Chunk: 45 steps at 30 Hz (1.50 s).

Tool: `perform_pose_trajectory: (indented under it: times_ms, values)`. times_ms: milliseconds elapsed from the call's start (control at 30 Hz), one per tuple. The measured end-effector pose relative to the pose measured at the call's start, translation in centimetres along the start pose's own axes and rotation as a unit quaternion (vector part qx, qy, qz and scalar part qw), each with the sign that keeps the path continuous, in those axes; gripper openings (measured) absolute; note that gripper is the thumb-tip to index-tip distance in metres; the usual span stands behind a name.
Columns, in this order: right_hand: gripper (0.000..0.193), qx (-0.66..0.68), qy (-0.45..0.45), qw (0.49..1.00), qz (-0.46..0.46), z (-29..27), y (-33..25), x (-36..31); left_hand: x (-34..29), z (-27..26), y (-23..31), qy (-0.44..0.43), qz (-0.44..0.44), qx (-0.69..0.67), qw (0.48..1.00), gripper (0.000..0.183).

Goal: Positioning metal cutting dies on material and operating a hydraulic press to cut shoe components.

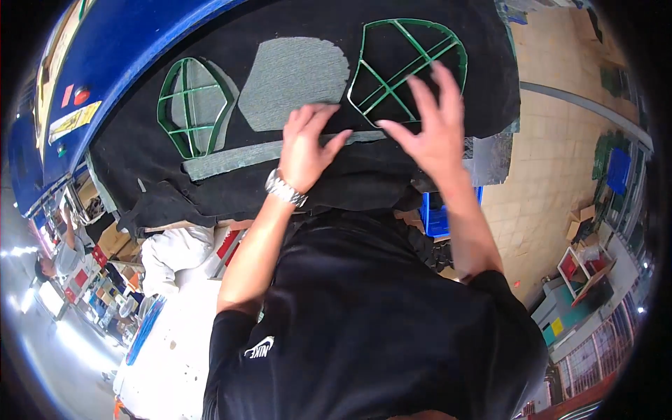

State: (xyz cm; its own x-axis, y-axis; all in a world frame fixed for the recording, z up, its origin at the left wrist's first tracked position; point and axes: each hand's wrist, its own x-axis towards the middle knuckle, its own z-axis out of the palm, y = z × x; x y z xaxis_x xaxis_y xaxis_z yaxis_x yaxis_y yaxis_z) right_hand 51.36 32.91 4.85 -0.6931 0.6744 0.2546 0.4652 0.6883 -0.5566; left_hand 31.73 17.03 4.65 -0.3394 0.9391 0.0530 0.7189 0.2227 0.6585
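Observation:
Black sheet material (392, 161) with ragged edges lies spread in front of me. On its right part rests a large green cutting die (389, 88) with crossed bars. My right hand (435, 133) is over the lower right of this die, fingers spread; whether it touches the rim I cannot tell. My left hand (308, 148), with a metal watch (284, 189) at the wrist, hovers by the lower edge of a grey-green textured patch (294, 80), thumb apart from curved fingers. It holds nothing visible. Farther left lies a narrower green cutting die (187, 108), partly over another grey-green area.
A blue machine body (119, 63) with a red knob (82, 96) rises at the left. A grey-green strip (238, 159) runs below the dies. Beneath the right arm is a blue crate (437, 215). Another person (66, 252) is at far left.

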Motion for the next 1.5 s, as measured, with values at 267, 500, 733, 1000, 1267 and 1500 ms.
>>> perform_pose_trajectory:
  times_ms: [267, 500, 733, 1000, 1267, 1500]
  values:
    - [0.099, -0.064, -0.071, 0.994, 0.047, -2.8, 8.6, -1.5, 1.1, 4.3, 0.9, 0.024, -0.055, 0.104, 0.993, 0.081]
    - [0.078, -0.034, -0.049, 0.998, -0.030, -1.5, 9.1, -1.7, 0.1, 4.4, -0.5, 0.060, -0.042, 0.084, 0.994, 0.082]
    - [0.078, -0.055, -0.055, 0.996, -0.050, -1.6, 10.1, -2.6, 0.0, 4.4, -0.5, 0.073, -0.017, 0.045, 0.996, 0.078]
    - [0.085, -0.081, -0.055, 0.992, -0.073, -0.9, 12.1, -3.4, -0.5, 5.2, -0.8, 0.093, -0.012, 0.038, 0.995, 0.084]
    - [0.081, -0.087, -0.059, 0.992, -0.065, -0.8, 11.7, -3.1, -0.6, 4.8, -0.9, 0.095, -0.010, 0.023, 0.995, 0.083]
    - [0.080, -0.005, -0.066, 0.997, -0.027, -1.2, 12.1, -3.9, -2.3, -1.1, -3.4, 0.065, 0.017, -0.053, 0.996, 0.049]
